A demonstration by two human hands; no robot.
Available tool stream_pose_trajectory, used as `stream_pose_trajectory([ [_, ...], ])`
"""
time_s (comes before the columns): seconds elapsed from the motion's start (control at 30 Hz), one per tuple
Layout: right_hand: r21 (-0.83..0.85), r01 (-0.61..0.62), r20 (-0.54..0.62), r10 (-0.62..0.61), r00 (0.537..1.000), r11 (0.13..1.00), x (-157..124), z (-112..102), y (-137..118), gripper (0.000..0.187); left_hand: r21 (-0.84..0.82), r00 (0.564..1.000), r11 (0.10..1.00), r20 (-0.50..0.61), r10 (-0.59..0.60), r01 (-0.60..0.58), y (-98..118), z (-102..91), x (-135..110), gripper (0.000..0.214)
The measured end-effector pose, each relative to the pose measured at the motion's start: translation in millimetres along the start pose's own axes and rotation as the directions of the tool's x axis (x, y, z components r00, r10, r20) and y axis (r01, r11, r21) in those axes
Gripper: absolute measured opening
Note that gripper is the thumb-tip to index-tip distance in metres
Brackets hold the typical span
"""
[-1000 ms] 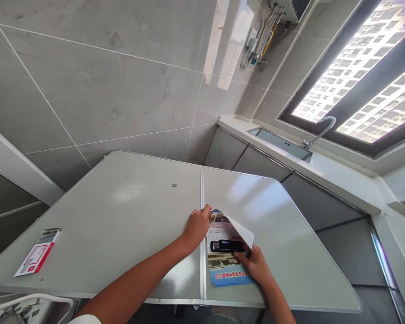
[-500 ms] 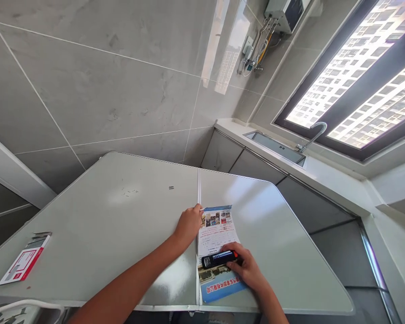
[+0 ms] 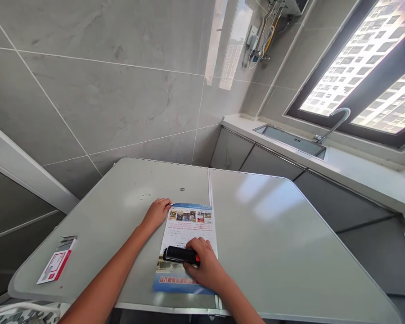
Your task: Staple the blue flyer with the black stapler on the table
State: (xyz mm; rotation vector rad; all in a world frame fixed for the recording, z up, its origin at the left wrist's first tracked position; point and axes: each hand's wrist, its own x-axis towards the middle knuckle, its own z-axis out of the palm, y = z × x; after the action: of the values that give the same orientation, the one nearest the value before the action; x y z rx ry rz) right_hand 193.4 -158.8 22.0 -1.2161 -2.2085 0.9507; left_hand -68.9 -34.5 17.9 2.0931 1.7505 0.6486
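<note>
A printed leaflet (image 3: pixel 189 231) with small photos, lines of text and a blue lower band lies on the table, reaching across its seam. My left hand (image 3: pixel 159 209) is closed at the leaflet's upper left corner, the edge pinched in its fingers. Over the lower half of the sheet, my right hand (image 3: pixel 205 265) grips a black stapler (image 3: pixel 178 254) with a red part at the hand end. The stapler lies crosswise on the leaflet, its free end pointing left. Part of the leaflet is hidden beneath stapler and hand.
A short staple strip (image 3: pixel 182 189) and several loose staples (image 3: pixel 144 196) lie toward the table's far side. At the left is a red-and-white packet (image 3: pixel 56 265) with grey strips. Beyond the table (image 3: pixel 273 252) run a sink (image 3: pixel 290 139) and counter.
The leaflet has shifted left across the table seam, with both hands and the stapler moving along. The camera view has also turned slightly.
</note>
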Motion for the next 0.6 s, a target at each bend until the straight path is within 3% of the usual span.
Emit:
stream_pose_trajectory([
  [0.13,-0.020,0.078,0.055,-0.077,0.996,0.997,37.0,13.0,-13.0,0.029,0.077,0.998,0.997,-0.060,0.003,0.001,-21.1,-6.5,15.6,0.027],
  [0.27,-0.011,0.189,0.125,-0.186,0.974,0.982,55.1,15.7,-17.7,0.028,0.086,0.991,0.994,-0.112,0.071,-0.062,-20.5,-1.9,22.2,0.027],
  [0.37,-0.035,0.235,0.176,-0.225,0.958,0.971,55.5,13.7,-17.5,0.031,0.135,0.987,0.983,-0.080,0.138,-0.126,-15.6,6.0,18.5,0.031],
  [0.6,-0.010,0.249,0.243,-0.240,0.940,0.968,35.3,5.5,-14.4,0.038,0.140,0.984,0.977,-0.047,0.170,-0.162,-5.3,13.4,19.1,0.041],
])
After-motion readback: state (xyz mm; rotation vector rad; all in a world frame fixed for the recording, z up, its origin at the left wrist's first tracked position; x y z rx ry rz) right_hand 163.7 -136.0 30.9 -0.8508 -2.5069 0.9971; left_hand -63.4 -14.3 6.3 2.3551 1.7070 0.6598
